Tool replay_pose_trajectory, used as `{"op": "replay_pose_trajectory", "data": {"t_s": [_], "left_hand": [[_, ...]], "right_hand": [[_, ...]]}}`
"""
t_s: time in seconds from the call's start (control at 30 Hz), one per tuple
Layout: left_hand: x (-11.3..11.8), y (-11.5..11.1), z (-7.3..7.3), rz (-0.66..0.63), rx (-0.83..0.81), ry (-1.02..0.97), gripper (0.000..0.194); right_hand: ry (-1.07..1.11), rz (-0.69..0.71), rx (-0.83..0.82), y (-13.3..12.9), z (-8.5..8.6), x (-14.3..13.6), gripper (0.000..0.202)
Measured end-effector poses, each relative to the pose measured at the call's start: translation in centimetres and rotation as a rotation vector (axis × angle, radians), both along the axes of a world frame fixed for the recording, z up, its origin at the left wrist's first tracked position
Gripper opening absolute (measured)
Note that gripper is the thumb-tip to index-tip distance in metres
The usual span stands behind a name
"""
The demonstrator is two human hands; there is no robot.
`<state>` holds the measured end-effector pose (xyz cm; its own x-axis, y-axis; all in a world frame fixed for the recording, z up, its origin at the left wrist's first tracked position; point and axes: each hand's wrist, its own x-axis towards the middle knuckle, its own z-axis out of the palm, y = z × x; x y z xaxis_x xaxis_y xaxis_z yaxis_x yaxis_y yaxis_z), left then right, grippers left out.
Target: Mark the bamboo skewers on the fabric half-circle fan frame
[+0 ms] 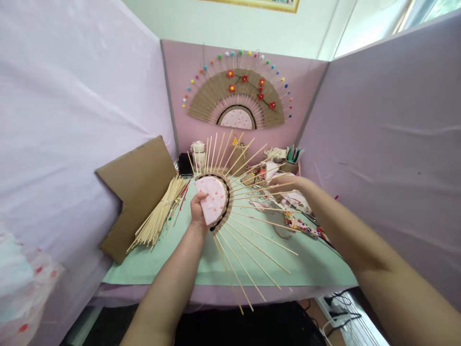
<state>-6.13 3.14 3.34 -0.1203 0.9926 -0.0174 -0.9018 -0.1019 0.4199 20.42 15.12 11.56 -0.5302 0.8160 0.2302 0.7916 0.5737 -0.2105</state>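
Observation:
A half-round fan piece (pixel 215 196) with pink spotted fabric, a dark braided edge and long thin sticks spreading outward is held up over the table. My left hand (pixel 199 207) grips its straight edge, thumb on the fabric. Behind the sticks at the right, my right hand (pixel 283 185) is raised near their outer ends; the sticks partly cover its fingers, so whether it holds anything is unclear. On the back panel hangs a finished-looking brown fan (pixel 205 98) with red flowers and coloured pompoms.
Left on the green table (pixel 144 269) lie a bundle of sticks (pixel 158 214) and folded cardboard (pixel 140 187). A white jar (pixel 198 154) stands at the back. Fabric scraps (pixel 297 199), a patterned roll (pixel 300 225) and a tool pot (pixel 291 166) are at the right.

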Motion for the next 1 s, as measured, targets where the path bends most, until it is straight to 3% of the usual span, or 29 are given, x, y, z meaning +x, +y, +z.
{"op": "replay_pose_trajectory", "data": {"t_s": [0.07,0.13,0.23,0.3,0.37,0.5,0.73,1.0], "left_hand": [[0.3,-0.1,-0.2,-0.057,-0.015,0.02,0.054],[0.6,-0.2,-0.5,-0.124,-0.023,0.047,0.052],[1.1,-0.4,-1.0,-0.212,-0.033,0.093,0.051],[1.3,-0.4,-1.2,-0.251,-0.037,0.117,0.051],[1.4,-0.4,-1.3,-0.267,-0.039,0.123,0.051],[1.0,-0.2,-1.5,-0.29,-0.058,0.137,0.053],[0.9,0.7,-2.6,-0.232,-0.102,0.13,0.045],[1.7,0.8,-2.9,-0.388,-0.169,0.256,0.041]], "right_hand": [[0.054,0.076,-0.082,-0.8,-2.3,-1.9,0.011],[0.219,0.144,-0.12,-1.7,-3.6,-4.1,0.029],[0.867,0.356,-0.345,-3.0,-4.2,-7.3,0.038],[1.092,0.432,-0.512,-4.0,-4.5,-8.8,0.038],[1.209,0.422,-0.662,-4.9,-4.9,-9.6,0.037],[1.292,0.358,-0.815,-5.8,-6.3,-10.2,0.035],[1.406,0.22,-0.806,-5.1,-8.8,-9.7,0.037],[1.454,0.156,-0.874,-5.0,-9.9,-9.2,0.035]]}}
